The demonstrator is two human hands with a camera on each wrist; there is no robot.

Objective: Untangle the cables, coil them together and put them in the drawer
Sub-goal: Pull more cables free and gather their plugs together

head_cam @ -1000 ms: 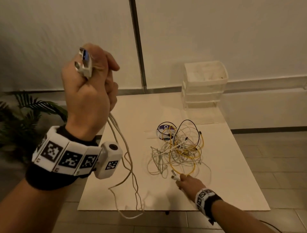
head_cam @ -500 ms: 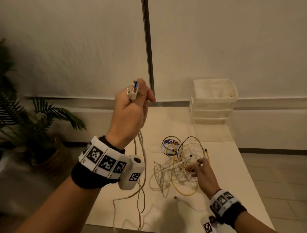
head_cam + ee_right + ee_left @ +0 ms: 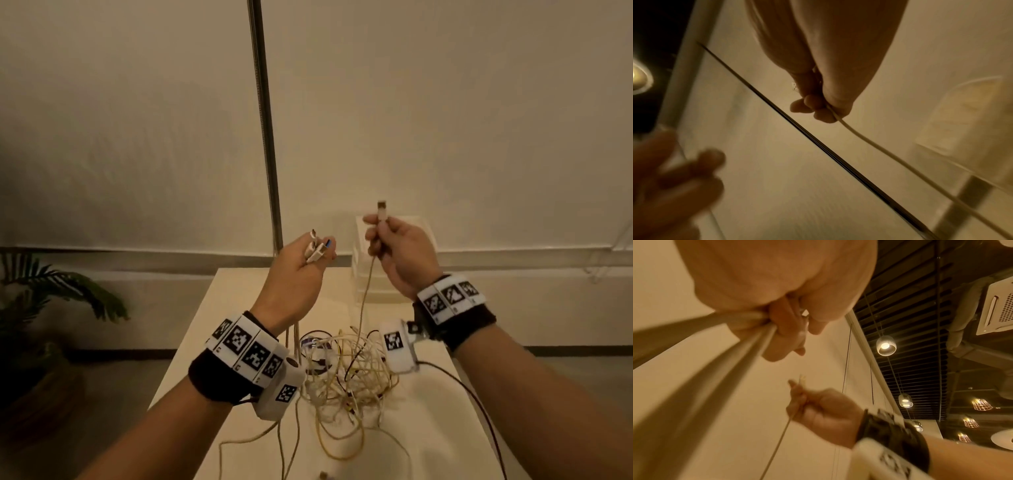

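A tangle of white, yellow and black cables (image 3: 346,380) lies on the white table (image 3: 212,329). My left hand (image 3: 301,263) is raised above it and grips the ends of white cables, whose plugs (image 3: 317,251) stick out past the fingers; the cords (image 3: 719,363) hang down from the fist. My right hand (image 3: 394,246) is raised beside it and pinches another white cable just below its plug (image 3: 382,209). That cable (image 3: 364,298) runs down into the tangle. The white drawer unit (image 3: 363,270) stands behind my hands, mostly hidden.
A potted plant (image 3: 51,298) stands on the floor at the left. A dark vertical pole (image 3: 263,120) runs up the wall behind the table. A black wire (image 3: 472,397) trails from my right wrist camera across the table's right side.
My right hand left the tangle and rose with a white cable end pinched in its fingers. My left hand stayed raised with its cable ends, and the view tilted upward.
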